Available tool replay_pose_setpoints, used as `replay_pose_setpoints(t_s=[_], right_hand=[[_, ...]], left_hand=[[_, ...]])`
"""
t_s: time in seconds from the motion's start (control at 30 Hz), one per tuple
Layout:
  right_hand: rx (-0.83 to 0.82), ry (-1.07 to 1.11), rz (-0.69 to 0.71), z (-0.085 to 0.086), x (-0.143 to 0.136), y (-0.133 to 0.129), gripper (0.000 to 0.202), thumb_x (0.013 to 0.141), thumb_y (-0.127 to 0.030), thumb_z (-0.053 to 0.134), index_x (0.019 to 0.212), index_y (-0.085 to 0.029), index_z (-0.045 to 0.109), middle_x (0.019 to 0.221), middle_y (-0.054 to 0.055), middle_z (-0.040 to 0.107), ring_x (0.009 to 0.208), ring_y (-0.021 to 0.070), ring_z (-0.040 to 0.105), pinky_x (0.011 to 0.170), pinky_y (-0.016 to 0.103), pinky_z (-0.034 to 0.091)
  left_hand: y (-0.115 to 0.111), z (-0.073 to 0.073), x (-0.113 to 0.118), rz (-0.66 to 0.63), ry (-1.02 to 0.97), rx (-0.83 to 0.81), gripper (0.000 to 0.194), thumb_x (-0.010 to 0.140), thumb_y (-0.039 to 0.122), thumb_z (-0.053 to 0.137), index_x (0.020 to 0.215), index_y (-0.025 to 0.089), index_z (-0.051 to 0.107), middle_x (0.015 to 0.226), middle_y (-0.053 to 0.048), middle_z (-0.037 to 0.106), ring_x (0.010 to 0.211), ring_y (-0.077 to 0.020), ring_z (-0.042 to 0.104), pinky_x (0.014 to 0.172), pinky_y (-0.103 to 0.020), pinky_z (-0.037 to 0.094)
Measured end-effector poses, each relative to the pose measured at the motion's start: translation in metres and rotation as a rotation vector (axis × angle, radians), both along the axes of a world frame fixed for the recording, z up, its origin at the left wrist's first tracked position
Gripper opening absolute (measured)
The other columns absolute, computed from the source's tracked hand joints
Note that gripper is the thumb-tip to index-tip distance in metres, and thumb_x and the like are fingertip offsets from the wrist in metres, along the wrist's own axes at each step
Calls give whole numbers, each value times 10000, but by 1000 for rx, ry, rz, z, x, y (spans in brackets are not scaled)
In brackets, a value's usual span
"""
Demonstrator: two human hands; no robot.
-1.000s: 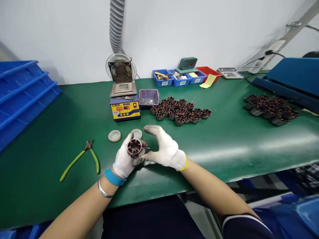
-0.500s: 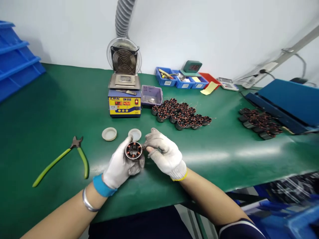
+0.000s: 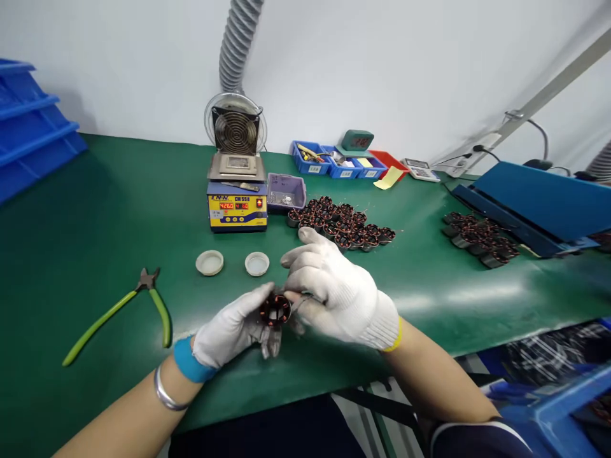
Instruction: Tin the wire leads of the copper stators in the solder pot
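A round black motor stator with copper windings is held above the green table's front part. My left hand, in a white glove with a blue cuff, grips it from the left. My right hand, gloved in white with a yellow cuff edge, is at the stator's right side, its thumb and index finger pinched together there. What that pinch holds is too small to make out. Two shallow round dishes lie behind my hands. Many similar stators stand grouped behind my right hand.
Green-handled cutters lie open at the left. A yellow and blue solder pot unit stands at the back, beside a purple tray. Small blue bins line the wall. More stators sit right, near a blue machine.
Both hands and the stator have moved right and slightly nearer the table's front edge. The stator's face has turned, and its light rim shows less. The camera view has shifted a little.
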State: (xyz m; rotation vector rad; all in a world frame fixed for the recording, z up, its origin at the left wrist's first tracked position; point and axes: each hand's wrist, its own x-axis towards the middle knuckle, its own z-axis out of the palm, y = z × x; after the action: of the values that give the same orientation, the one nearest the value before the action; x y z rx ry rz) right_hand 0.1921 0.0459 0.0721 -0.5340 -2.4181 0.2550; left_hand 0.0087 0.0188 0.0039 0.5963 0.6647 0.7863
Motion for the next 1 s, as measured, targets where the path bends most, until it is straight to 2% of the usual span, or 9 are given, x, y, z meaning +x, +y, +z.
replay_pose_setpoints(t_s=[0.13, 0.27, 0.33, 0.4, 0.47, 0.53, 0.7, 0.8, 1.0], right_hand=[[-330, 351, -85, -30, 7, 9, 121, 914, -188, 553, 800, -195, 591, 841, 28, 643, 989, 217, 651, 1097, 496, 408], [-688, 838, -237, -57, 18, 24, 168, 922, -332, 600, 805, -212, 618, 817, 22, 658, 1015, 231, 661, 969, 408, 522], [-763, 705, -175, -66, 20, 26, 183, 848, -323, 694, 990, -211, 662, 1031, 53, 694, 1118, 242, 631, 1028, 404, 493], [-805, 399, -38, -72, 18, 22, 535, 788, -265, 732, 1297, -209, 575, 1322, 92, 600, 1238, 252, 565, 1091, 409, 449], [-758, 175, 91, -76, 11, 13, 693, 811, -244, 693, 1453, -198, 434, 1444, 111, 498, 1298, 253, 515, 1121, 411, 425], [-631, 107, 121, -78, 6, 5, 626, 873, -252, 640, 1456, -184, 425, 1414, 117, 523, 1274, 242, 535, 1103, 395, 451], [-145, -45, -59, -83, 3, 4, 519, 899, -157, 548, 1411, -156, 459, 1313, 153, 573, 1210, 273, 560, 992, 427, 539], [21, -146, -90, -80, 5, 7, 464, 952, -141, 419, 1416, -143, 438, 1276, 163, 582, 1183, 283, 556, 951, 445, 557], [74, -155, -165, -69, 12, 10, 433, 950, -178, 459, 1377, -113, 453, 1250, 163, 583, 1113, 297, 562, 920, 441, 566]], left_hand=[[-5, 4, -2, 118, 114, 123, 588, 604, 547, 875, 970, 135, 670, 755, -47, 677, 549, -122, 597, 483, -201, 482], [2, 0, -4, 132, 166, 79, 685, 671, 726, 720, 972, 113, 664, 682, -74, 698, 377, -98, 510, 333, -182, 368], [6, -6, -5, 19, 167, 43, 721, 699, 800, 616, 897, 108, 665, 652, -108, 705, 300, -100, 467, 279, -188, 304], [6, -13, -4, -68, 173, 32, 719, 706, 818, 582, 804, 110, 661, 611, -127, 697, 280, -107, 464, 270, -187, 293], [5, -19, -4, -105, 173, 50, 676, 703, 796, 606, 708, 122, 645, 556, -127, 672, 282, -115, 471, 279, -191, 309], [3, -20, -3, -111, 173, 69, 621, 713, 759, 630, 680, 139, 636, 555, -128, 669, 302, -137, 497, 287, -208, 328], [2, -5, 3, 79, 407, 207, 356, 710, 474, 787, 850, 165, 679, 650, -59, 678, 533, -193, 639, 437, -238, 482], [3, 5, 4, 75, 660, 251, 158, 659, 239, 799, 731, 167, 678, 650, -25, 679, 519, -146, 603, 463, -208, 475], [2, 28, -33, -25, 699, 270, 216, 706, 354, 727, 630, 153, 708, 392, -28, 552, 278, -130, 456, 295, -210, 343]])
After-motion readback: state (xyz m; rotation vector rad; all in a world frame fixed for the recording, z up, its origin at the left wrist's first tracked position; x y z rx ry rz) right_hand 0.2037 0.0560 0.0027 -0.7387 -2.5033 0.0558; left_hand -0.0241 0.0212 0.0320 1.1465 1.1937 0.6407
